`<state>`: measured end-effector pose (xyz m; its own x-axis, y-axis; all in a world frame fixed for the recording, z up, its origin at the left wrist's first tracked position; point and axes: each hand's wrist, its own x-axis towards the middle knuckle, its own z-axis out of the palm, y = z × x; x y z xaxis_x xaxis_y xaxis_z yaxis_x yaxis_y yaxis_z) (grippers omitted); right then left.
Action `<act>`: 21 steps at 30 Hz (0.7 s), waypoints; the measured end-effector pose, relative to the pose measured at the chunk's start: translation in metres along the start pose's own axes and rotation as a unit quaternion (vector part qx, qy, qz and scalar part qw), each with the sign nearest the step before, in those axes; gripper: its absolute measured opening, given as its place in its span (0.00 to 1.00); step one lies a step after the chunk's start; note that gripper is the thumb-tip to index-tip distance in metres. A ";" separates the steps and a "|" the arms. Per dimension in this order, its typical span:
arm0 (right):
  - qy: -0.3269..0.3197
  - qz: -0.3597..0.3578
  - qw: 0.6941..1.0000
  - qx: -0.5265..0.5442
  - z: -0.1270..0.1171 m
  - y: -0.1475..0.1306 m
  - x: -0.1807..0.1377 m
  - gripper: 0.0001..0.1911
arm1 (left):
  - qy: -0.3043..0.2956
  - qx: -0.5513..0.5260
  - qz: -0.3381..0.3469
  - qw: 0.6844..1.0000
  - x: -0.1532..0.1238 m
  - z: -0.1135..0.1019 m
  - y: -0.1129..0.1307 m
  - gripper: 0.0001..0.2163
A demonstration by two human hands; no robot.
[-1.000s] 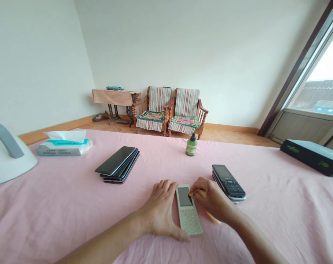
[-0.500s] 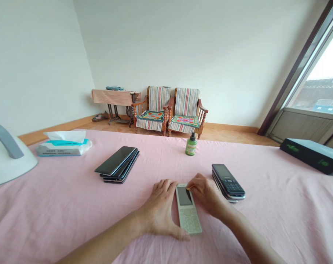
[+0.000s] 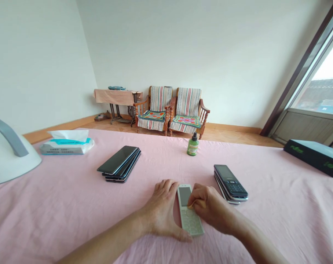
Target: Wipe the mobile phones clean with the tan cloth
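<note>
A white keypad mobile phone [image 3: 192, 223] lies face up on the pink cloth, its dark screen at the far end. My left hand [image 3: 162, 209] steadies it, fingertips at the upper left edge and thumb at the near end. Over the phone's right side, my right hand [image 3: 212, 207] is closed on a small yellowish-tan piece [image 3: 193, 204], whose kind I cannot tell. That piece touches the phone just below the screen. Right of this hand is a stack of keypad phones [image 3: 230, 183], a black one on top. A stack of dark smartphones [image 3: 119, 163] lies farther left.
A green spray bottle [image 3: 192, 145] stands beyond my hands. At left are a tissue pack [image 3: 67, 143] and a white object with a grey handle [image 3: 12, 157]. A black box [image 3: 315, 157] sits at right. Two wooden armchairs [image 3: 172, 110] stand beyond the table.
My right hand has moved down the phone, from the screen's upper right to just below the screen. My left hand stays put. The view has shifted slightly.
</note>
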<state>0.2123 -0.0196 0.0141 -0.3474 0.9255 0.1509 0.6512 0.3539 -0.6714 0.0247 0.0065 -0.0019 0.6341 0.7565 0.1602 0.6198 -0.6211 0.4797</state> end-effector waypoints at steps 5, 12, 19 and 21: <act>-0.009 0.005 1.000 -0.008 0.000 -0.006 0.000 0.16 | -0.006 0.000 -0.007 1.000 0.000 0.000 0.001 0.40; 0.000 -0.008 1.000 0.002 0.006 -0.009 0.000 0.17 | -0.002 -0.003 0.005 1.000 0.000 0.001 -0.001 0.40; 0.000 0.011 1.000 -0.003 0.008 -0.007 0.001 0.16 | -0.009 -0.006 0.000 1.000 0.000 0.000 0.001 0.40; 0.000 0.000 1.000 0.004 0.008 -0.009 0.001 0.16 | -0.013 -0.004 -0.003 1.000 0.000 -0.001 0.001 0.41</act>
<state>0.2008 -0.0225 0.0144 -0.3481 0.9251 0.1515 0.6449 0.3536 -0.6776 0.0250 0.0063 -0.0009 0.6428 0.7540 0.1355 0.6190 -0.6154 0.4879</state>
